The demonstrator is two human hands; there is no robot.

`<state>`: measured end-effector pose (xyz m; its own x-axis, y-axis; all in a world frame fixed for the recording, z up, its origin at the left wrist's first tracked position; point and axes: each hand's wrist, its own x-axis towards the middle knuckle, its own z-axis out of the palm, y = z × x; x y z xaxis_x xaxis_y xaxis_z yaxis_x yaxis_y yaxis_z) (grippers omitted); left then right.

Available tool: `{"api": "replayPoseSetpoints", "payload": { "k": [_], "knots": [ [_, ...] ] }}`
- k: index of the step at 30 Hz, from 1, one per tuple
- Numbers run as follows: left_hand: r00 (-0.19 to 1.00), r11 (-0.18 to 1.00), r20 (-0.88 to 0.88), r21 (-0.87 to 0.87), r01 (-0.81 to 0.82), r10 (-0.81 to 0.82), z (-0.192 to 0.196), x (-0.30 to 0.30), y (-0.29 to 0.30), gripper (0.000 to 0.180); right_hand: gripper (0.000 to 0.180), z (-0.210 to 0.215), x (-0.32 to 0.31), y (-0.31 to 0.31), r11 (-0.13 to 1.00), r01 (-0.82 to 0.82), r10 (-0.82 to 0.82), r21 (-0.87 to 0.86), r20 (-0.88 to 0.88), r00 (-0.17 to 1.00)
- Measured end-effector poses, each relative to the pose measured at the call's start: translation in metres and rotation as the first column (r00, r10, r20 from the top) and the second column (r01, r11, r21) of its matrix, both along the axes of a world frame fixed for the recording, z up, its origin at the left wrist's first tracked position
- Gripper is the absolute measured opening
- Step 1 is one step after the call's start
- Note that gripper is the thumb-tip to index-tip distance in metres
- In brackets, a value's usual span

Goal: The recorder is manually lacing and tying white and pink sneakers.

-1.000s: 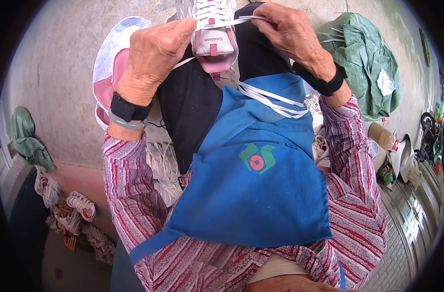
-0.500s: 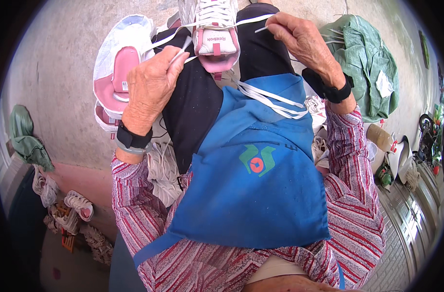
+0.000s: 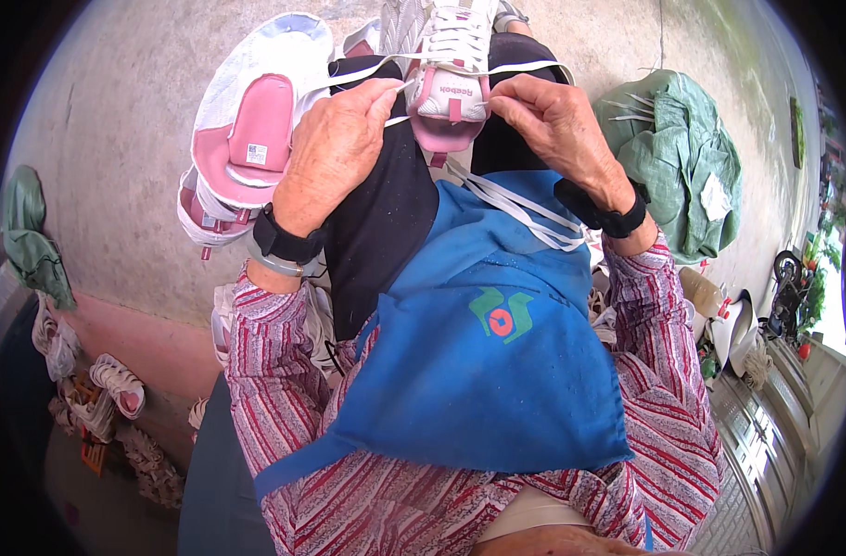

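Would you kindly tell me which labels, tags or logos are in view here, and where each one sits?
Insole sticker: small white square on the pink insole, left of the left hand.
Tongue label: pink band on the white shoe between both hands.
Apron emblem: green and red, centre of the blue apron.

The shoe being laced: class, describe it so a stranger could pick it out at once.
Start at the blue apron over the person's lap and look up past its top edge. There the white and pink shoe rests upright on the dark knee between both hands, laces showing, whereas the neighbouring shoe shows its sole.
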<state>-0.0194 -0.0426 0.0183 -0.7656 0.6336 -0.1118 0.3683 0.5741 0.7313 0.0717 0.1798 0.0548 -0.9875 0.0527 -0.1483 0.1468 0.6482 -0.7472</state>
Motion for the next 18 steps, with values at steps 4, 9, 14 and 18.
{"api": "replayPoseSetpoints", "payload": {
  "k": [4, 9, 14, 18],
  "knots": [
    [1.000, 1.000, 0.019, 0.015, -0.005, 0.004, 0.000, -0.001, 0.010, 0.025, 0.014, -0.007, -0.004, -0.008, 1.000, -0.007, 0.010, 0.023, -0.097, 0.995],
    [0.999, 0.999, 0.024, -0.046, -0.022, 0.023, 0.001, -0.009, 0.020, 0.029, 0.012, -0.009, -0.006, -0.001, 0.989, 0.005, 0.026, 0.146, -0.209, 0.978],
    [0.993, 0.998, 0.119, 0.062, -0.031, 0.023, -0.018, -0.021, 0.024, 0.031, 0.015, -0.008, 0.003, 0.009, 0.973, 0.212, -0.214, 0.088, 0.012, 0.977],
    [0.992, 0.994, 0.091, 0.081, 0.079, -0.087, -0.021, -0.029, 0.029, 0.031, 0.017, -0.018, 0.002, 0.010, 0.967, 0.199, -0.184, 0.157, -0.105, 0.977]
  ]
}}
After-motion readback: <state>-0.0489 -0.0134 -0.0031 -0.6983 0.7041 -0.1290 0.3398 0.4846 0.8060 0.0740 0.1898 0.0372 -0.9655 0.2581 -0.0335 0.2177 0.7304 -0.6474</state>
